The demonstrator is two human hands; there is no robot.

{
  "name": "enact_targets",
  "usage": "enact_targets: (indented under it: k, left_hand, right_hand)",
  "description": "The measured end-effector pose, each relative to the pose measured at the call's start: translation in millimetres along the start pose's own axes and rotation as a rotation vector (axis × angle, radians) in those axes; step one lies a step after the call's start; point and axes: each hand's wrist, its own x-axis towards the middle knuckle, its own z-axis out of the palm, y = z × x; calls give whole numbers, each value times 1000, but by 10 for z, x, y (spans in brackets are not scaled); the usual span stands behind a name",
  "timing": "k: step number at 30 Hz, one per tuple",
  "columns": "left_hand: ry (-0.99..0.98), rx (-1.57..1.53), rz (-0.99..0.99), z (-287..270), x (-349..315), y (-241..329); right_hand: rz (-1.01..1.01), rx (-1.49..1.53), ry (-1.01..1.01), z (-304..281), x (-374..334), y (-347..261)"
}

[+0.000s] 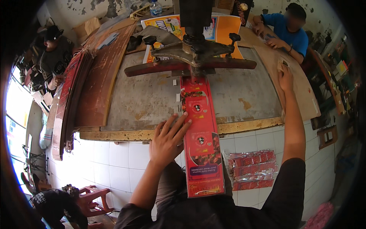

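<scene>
1. my left hand (167, 138) has its fingers stretched out and spread, fingertips resting on the left edge of a long red printed strip (202, 126); i don't see it clenched around anything, and its thumb is mostly hidden from me.
2. the strip is just right of that grip: its far end reaches up to the crossbar (228, 63) of the metal press (196, 47), and its near end hangs past the table edge, over the lap.
3. my right hand (285, 79) is well to the right of the left grip, on a brown board (305, 89), its fingertips at a small tan piece (283, 64). i can't tell whether they close on it.
4. i judge the step in hand to be positioning: steadying the strip and lining up its far end with the press.
5. as i read it, the next move calls for light, even guidance from the left fingertips, strip kept straight and flat, and fingers well clear of the crossbar.
</scene>
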Motion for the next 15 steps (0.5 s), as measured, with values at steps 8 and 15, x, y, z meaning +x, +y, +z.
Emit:
enact_targets:
  k: [8,15]
  left_hand:
    - [88,17,-60,142,-3,142]
    - [157,-19,-81,221,-28,170]
  right_hand:
    - [-197,307,-19,-829,-745,-696]
    - [-199,798,-285,-1999,-2077,-2116]
